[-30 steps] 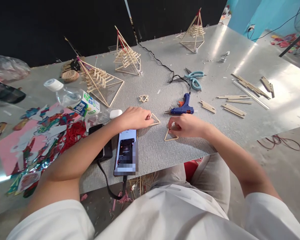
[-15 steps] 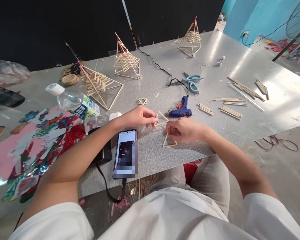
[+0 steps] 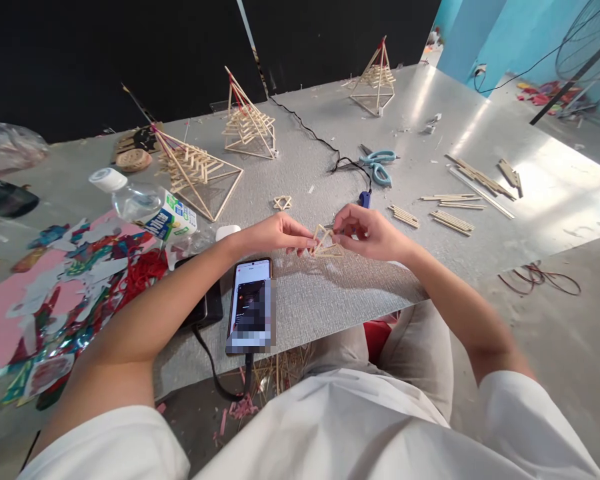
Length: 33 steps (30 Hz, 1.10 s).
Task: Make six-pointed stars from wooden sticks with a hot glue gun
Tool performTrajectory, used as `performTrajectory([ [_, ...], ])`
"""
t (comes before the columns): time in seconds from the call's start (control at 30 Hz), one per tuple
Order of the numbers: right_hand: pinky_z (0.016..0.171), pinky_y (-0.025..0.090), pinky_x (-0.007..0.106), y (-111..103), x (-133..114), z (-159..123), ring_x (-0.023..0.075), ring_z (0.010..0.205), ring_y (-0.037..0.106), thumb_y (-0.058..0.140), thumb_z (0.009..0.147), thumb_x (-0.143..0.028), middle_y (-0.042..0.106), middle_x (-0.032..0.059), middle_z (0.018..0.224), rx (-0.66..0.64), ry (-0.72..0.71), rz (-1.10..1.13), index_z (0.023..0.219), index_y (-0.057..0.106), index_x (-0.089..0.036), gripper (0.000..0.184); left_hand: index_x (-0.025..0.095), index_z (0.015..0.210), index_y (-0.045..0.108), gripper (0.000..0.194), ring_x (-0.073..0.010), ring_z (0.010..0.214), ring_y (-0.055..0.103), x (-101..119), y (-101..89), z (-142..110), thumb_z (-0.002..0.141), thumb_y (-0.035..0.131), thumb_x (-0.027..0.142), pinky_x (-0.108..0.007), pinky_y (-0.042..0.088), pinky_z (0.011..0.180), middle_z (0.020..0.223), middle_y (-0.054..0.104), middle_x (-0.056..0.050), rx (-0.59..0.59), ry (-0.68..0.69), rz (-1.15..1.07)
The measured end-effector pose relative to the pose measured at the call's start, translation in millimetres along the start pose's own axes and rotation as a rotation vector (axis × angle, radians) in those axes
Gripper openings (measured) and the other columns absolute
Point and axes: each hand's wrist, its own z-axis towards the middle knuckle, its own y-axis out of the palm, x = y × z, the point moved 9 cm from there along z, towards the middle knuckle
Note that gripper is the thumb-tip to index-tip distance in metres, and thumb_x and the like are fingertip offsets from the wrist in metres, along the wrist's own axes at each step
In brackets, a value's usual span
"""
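Note:
Two small triangles of thin wooden sticks (image 3: 329, 253) overlap between my hands above the table's near edge. My left hand (image 3: 293, 235) pinches one triangle at its left side. From the right, my right hand (image 3: 367, 231) closes its fingertips on the other triangle; the exact contact is partly hidden by the fingers. Behind my right hand, a blue glue gun (image 3: 365, 199) shows only its handle end. A small six-pointed stick star (image 3: 282, 202) lies on the table beyond my left hand.
Stick pyramids (image 3: 250, 123) stand toward the back. Blue-handled scissors (image 3: 380, 167) and stick bundles (image 3: 451, 223) lie to the right. A phone (image 3: 251, 307), a plastic bottle (image 3: 153, 203) and red string (image 3: 143, 267) are on the left. A black cord (image 3: 310, 127) crosses the table.
My right hand has moved up and slightly away from me, lifting its triangle from near the table's edge onto the one in my left hand. It now covers most of the glue gun.

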Motion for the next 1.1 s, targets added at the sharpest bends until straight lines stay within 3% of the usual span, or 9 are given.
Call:
performTrajectory([
  [0.13, 0.067, 0.04, 0.029, -8, -13, 17, 0.0103, 0.071, 0.054, 0.071, 0.103, -0.032, 0.071, -0.0007, 0.086, -0.05, -0.058, -0.08, 0.112, 0.068, -0.019, 0.016, 0.017, 0.087, 0.09, 0.044, -0.0108, 0.065, 0.057, 9, 3.4, -1, 0.096, 0.087, 0.06, -0.022, 0.044, 0.061, 0.074, 0.074, -0.006, 0.044, 0.04, -0.07],
  [0.3, 0.074, 0.045, 0.031, -10, -44, 41, 0.012, 0.078, 0.059, 0.067, 0.106, -0.031, 0.078, 0.0035, 0.094, -0.113, -0.181, -0.254, 0.114, 0.08, -0.017, 0.021, 0.019, 0.099, 0.093, 0.042, -0.0132, 0.068, 0.063, 19, 3.6, -2, 0.091, 0.097, 0.06, -0.022, 0.047, 0.058, 0.083, 0.079, -0.01, 0.106, 0.168, -0.243],
  [0.43, 0.077, 0.049, 0.032, -11, -53, 49, 0.0156, 0.088, 0.064, 0.067, 0.109, -0.037, 0.081, 0.0078, 0.105, -0.001, -0.26, -0.268, 0.112, 0.081, -0.02, 0.023, 0.021, 0.09, 0.092, 0.037, -0.0107, 0.063, 0.059, 22, -5.9, -7, 0.089, 0.1, 0.057, -0.022, 0.046, 0.055, 0.079, 0.077, -0.008, 0.219, 0.254, -0.279],
  [0.57, 0.077, 0.052, 0.031, -25, -33, 47, 0.019, 0.103, 0.067, 0.075, 0.104, -0.052, 0.079, 0.0138, 0.13, 0.18, -0.182, -0.11, 0.127, 0.078, -0.019, 0.04, 0.027, 0.094, 0.094, 0.031, -0.0102, 0.064, 0.059, 28, -19.5, -14, 0.089, 0.1, 0.057, -0.023, 0.051, 0.061, 0.079, 0.076, -0.005, 0.353, 0.348, -0.289],
  [0.73, 0.064, 0.042, 0.026, -5, 2, 42, 0.0125, 0.08, 0.061, 0.081, 0.099, -0.065, 0.077, 0.0038, 0.095, -0.042, 0.132, 0.399, 0.123, 0.08, -0.017, 0.053, 0.027, 0.091, 0.094, 0.032, -0.0099, 0.063, 0.057, 49, -20.0, -11, 0.089, 0.1, 0.059, -0.023, 0.049, 0.059, 0.081, 0.079, -0.005, 0.401, 0.397, -0.255],
  [0.9, 0.058, 0.037, 0.024, -5, 17, 40, 0.0098, 0.074, 0.06, 0.104, 0.076, -0.053, 0.08, 0.0026, 0.1, 0.077, 0.24, 0.747, 0.12, 0.078, -0.021, 0.06, 0.028, 0.1, 0.095, 0.027, -0.0169, 0.08, 0.074, 68, -6.6, 2, 0.088, 0.101, 0.051, -0.029, 0.062, 0.074, 0.096, 0.087, -0.008, 0.383, 0.344, -0.194],
  [1.0, 0.057, 0.035, 0.024, -14, 25, 44, 0.0092, 0.068, 0.055, 0.104, 0.071, -0.053, 0.074, -0.0013, 0.089, 0.142, 0.239, 0.737, 0.112, 0.075, -0.021, 0.059, 0.025, 0.101, 0.094, 0.031, -0.0196, 0.084, 0.077, 66, -5.9, 10, 0.087, 0.1, 0.052, -0.031, 0.064, 0.075, 0.101, 0.087, -0.01, 0.396, 0.311, -0.151],
  [1.1, 0.06, 0.037, 0.027, -35, 23, 45, 0.0097, 0.066, 0.052, 0.1, 0.075, -0.055, 0.068, -0.0031, 0.08, 0.234, 0.168, 0.506, 0.1, 0.074, -0.02, 0.05, 0.022, 0.109, 0.093, 0.045, -0.0185, 0.078, 0.072, 57, -10.6, 14, 0.089, 0.094, 0.063, -0.029, 0.059, 0.069, 0.1, 0.086, -0.012, 0.384, 0.288, -0.103],
])
